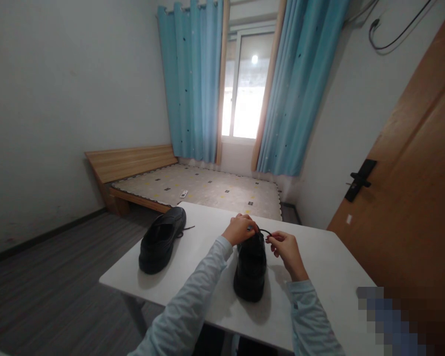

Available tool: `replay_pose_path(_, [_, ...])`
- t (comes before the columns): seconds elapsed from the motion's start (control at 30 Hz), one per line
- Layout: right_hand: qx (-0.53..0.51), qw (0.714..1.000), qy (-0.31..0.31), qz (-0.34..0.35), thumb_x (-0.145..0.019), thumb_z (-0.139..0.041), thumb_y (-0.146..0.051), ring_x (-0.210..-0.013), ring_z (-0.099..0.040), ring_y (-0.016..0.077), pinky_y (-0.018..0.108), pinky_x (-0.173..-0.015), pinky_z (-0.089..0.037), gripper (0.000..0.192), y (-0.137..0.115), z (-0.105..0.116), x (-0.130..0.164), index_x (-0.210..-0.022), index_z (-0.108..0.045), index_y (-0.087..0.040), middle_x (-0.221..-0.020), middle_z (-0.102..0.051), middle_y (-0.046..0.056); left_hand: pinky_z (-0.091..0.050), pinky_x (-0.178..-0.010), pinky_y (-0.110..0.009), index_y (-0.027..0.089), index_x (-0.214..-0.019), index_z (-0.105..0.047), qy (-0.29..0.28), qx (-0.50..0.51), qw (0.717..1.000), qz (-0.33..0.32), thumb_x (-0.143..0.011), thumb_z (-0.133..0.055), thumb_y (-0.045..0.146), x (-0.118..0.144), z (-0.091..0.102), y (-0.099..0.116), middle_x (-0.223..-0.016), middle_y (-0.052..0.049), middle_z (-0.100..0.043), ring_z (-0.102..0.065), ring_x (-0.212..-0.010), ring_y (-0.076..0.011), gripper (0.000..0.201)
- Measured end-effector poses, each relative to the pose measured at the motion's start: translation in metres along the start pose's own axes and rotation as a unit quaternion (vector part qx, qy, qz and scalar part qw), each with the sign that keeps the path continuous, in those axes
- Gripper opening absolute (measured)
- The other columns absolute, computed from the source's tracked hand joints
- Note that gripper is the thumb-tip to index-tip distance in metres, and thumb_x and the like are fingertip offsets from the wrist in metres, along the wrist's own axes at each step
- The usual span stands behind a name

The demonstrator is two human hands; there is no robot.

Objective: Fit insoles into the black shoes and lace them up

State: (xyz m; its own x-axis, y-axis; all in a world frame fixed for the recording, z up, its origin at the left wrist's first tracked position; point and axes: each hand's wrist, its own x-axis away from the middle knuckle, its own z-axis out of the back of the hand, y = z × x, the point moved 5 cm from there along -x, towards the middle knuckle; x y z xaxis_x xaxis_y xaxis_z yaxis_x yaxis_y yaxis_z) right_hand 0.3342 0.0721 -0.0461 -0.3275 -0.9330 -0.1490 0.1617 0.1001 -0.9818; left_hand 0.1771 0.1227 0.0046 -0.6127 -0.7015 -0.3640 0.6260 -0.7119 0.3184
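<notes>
A: Quick pass. Where are your hands?

B: Both over the near black shoe (250, 267), which stands on the white table (319, 267) right in front of you, seemingly toe toward you. Your left hand (239, 228) is curled shut at the far end of that shoe, fingers pinched on the lace (264, 231). Your right hand (286, 248) sits just beside it, fingers also pinched on the same lace, which arcs as a thin dark loop between the two hands.

A: Gripping for sure?

B: Looks like it. Both hands closed on the lace; exact finger placement is too small to tell. Light blue sleeves (193, 306) on both of your arms.

A: The other shoe?

B: Second black shoe (162, 239) is on the table to your left, well apart from the hands, angled. One loose lace end (187, 228) trails off it onto the tabletop. Nobody is touching it.

A: Surroundings, fast.

B: Behind the table, a low wooden bed frame (129, 163) with a patterned mattress (207, 190), a small white object lying on it. Blue curtains (193, 79) on either side of a bright window (244, 94). Wooden door (415, 198) on your right with a black handle (359, 179). Grey floor (59, 277) on the left. Lower right corner is pixelated, can't tell what's there.
</notes>
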Motion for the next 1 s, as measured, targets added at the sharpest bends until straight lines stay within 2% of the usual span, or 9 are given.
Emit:
replay_pose_path(0.17, [-0.050,0.999,0.003,-0.019,-0.057,-0.068,-0.031,-0.035,-0.048,0.0087,0.018,-0.027,-0.032,0.021,0.002,-0.002,0.001,-0.059,-0.061,-0.012,-0.056,-0.066,0.006,-0.042,-0.085,-0.034,0.031,-0.084,-0.070,0.019,-0.003,1.000,-0.011,-0.077,-0.054,0.021,0.001,-0.001,0.001,-0.097,0.000,-0.061,-0.050,-0.094,-0.0202,0.020])
replay_pose_path(0.37, [-0.066,0.997,-0.006,-0.032,-0.055,-0.072,-0.033,-0.037,-0.048,0.0085,0.018,-0.028,-0.032,0.025,0.002,-0.004,0.002,-0.059,-0.064,-0.010,-0.055,-0.065,0.007,-0.042,-0.083,-0.034,0.029,-0.083,-0.070,0.052,0.002,0.999,-0.004,-0.075,-0.056,0.022,0.004,0.007,0.005,-0.095,-0.001,-0.061,-0.049,-0.093,-0.0202,0.017])
replay_pose_path(0.53, [-0.071,0.996,-0.004,-0.048,-0.056,-0.072,-0.033,-0.037,-0.048,0.0079,0.017,-0.029,-0.031,0.025,0.005,-0.005,0.002,-0.060,-0.064,-0.010,-0.058,-0.066,0.007,-0.042,-0.081,-0.035,0.029,-0.083,-0.070,0.055,-0.022,0.998,0.008,-0.075,-0.058,0.030,0.008,0.015,0.013,-0.096,-0.002,-0.060,-0.048,-0.093,-0.0221,0.014])
replay_pose_path(0.7, [0.007,0.999,-0.010,-0.032,-0.061,-0.067,-0.035,-0.037,-0.049,0.0088,0.018,-0.029,-0.031,0.025,0.011,-0.004,-0.003,-0.061,-0.065,-0.010,-0.058,-0.064,0.006,-0.043,-0.078,-0.038,0.028,-0.082,-0.070,0.024,-0.054,0.997,0.043,-0.076,-0.058,0.034,0.009,0.013,0.014,-0.098,-0.003,-0.060,-0.047,-0.096,-0.0250,0.015])
replay_pose_path(0.87, [0.128,0.991,-0.037,0.003,-0.068,-0.061,-0.037,-0.029,-0.044,0.0079,0.019,-0.031,-0.033,0.027,0.009,-0.003,-0.004,-0.060,-0.065,-0.012,-0.041,-0.054,0.000,-0.042,-0.079,-0.039,0.029,-0.081,-0.071,-0.004,-0.058,0.997,0.059,-0.074,-0.061,0.038,0.007,0.009,0.013,-0.101,-0.003,-0.060,-0.046,-0.099,-0.0264,0.015])
replay_pose_path(1.0, [0.143,0.989,-0.019,0.020,-0.066,-0.062,-0.036,-0.030,-0.044,0.0085,0.019,-0.030,-0.033,0.023,0.005,-0.003,-0.002,-0.062,-0.062,-0.013,-0.042,-0.051,-0.002,-0.042,-0.079,-0.040,0.031,-0.080,-0.071,-0.018,-0.061,0.996,0.070,-0.073,-0.063,0.037,0.007,0.009,0.016,-0.100,-0.002,-0.060,-0.047,-0.098,-0.0264,0.013])
